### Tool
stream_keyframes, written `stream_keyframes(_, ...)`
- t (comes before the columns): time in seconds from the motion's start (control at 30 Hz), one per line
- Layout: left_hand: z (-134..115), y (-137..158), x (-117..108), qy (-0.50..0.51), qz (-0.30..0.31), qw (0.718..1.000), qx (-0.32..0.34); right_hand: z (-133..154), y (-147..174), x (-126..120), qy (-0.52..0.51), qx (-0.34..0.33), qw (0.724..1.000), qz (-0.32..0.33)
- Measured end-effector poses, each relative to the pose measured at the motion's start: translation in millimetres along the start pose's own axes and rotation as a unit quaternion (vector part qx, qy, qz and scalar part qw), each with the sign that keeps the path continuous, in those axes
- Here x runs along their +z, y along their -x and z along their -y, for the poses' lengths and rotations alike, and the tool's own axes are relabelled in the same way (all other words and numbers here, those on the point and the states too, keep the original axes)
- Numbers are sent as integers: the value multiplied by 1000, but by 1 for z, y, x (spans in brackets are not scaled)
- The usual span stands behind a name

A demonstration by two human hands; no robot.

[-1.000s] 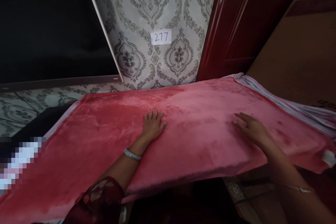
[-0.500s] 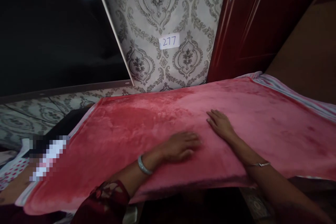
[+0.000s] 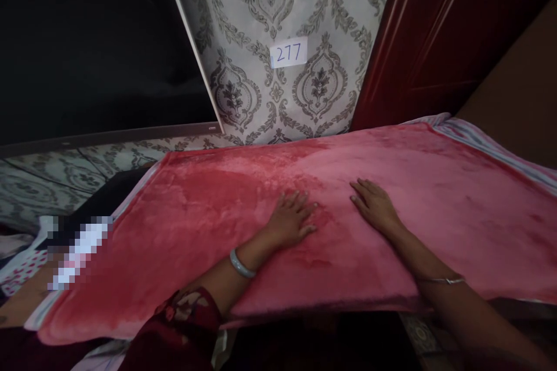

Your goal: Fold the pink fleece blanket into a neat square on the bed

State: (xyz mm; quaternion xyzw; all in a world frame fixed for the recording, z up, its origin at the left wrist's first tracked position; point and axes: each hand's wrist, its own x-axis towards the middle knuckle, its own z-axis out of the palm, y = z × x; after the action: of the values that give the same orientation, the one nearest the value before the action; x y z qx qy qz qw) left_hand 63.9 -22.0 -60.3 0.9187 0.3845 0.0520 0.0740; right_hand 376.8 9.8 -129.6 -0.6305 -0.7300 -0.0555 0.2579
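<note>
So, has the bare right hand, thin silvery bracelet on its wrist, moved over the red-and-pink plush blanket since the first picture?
Yes. The right hand has moved leftward, judged against the white rectangular paper label marked 277.

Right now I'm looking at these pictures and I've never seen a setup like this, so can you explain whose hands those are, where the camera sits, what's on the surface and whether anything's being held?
There's no machine here: these are a person's own bare hands. The camera is worn on that person's head and looks forward and down, so you see roughly what they see. A plush, pinkish-red blanket is spread out in front of them; it hides most of what it lies on. The left hand, with a bangle on its wrist, rests palm down with fingers spread. The right hand is on the blanket too, fingers closer together. Neither hand grips anything. Behind, a paper marked 277 is on the patterned wall.
</note>
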Motion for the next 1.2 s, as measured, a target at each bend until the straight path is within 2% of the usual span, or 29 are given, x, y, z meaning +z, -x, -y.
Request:
stream_keyframes(0.2,10,-1,-7,-47,-30,985,-162,3,-1,-2,5,0,1000,-4)
stream_keyframes(0.37,27,17,-15,-80,-27,965,-248,3,-1,-1,6,-5,1000,-12)
stream_keyframes(0.6,65,60,-31,-106,-13,940,-325,1,-1,2,-5,0,1000,-6)
stream_keyframes(0.83,67,65,-31,-104,-42,939,-325,3,-2,-4,-12,23,1000,8)
stream_keyframes(0.93,66,64,-30,-93,-46,939,-328,29,-2,-13,-16,1,1000,7)
stream_keyframes(1.03,67,65,-30,-85,-45,940,-328,86,6,-19,-63,-104,992,32)
stream_keyframes(1.1,67,65,-30,-85,-47,940,-327,133,16,-22,-99,-191,973,79)
stream_keyframes(1.2,68,66,-28,-87,-52,940,-326,194,36,-25,-129,-301,929,174)
